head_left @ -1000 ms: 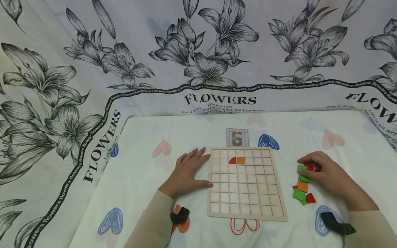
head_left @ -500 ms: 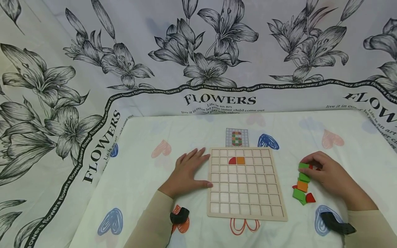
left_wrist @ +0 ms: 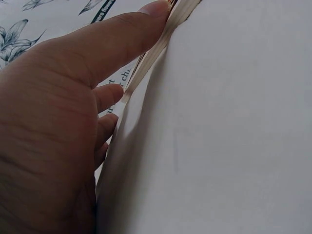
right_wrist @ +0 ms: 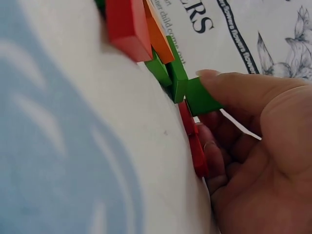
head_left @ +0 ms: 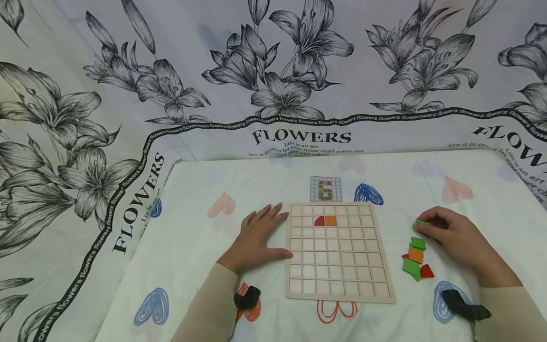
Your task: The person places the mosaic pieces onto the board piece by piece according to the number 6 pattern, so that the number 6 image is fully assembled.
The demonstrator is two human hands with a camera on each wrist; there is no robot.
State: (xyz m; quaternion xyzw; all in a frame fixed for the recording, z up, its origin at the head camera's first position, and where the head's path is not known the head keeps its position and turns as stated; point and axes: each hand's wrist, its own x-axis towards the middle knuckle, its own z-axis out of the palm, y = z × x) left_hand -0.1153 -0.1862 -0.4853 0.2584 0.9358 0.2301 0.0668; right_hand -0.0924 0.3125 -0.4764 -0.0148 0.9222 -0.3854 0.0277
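My left hand lies with spread fingers at the left edge of a wooden grid board, thumb and fingertips touching its rim. A red quarter-circle tile and an orange square tile sit side by side in the board's second row. To the right of the board, my right hand pinches a green square tile between thumb and fingers, tilted nearly edge-on in the head view. Red tiles lie beside its lower fingers in the right wrist view.
Below the right hand is a loose pile with an orange tile, several green tiles and a red tile. A small pattern card lies behind the board. The heart-print cloth meets a flower-print drape at the back.
The right hand has lifted the green square tile away from the pile and tipped it, leaving a gap above the other tiles. The left hand keeps its place on the board.
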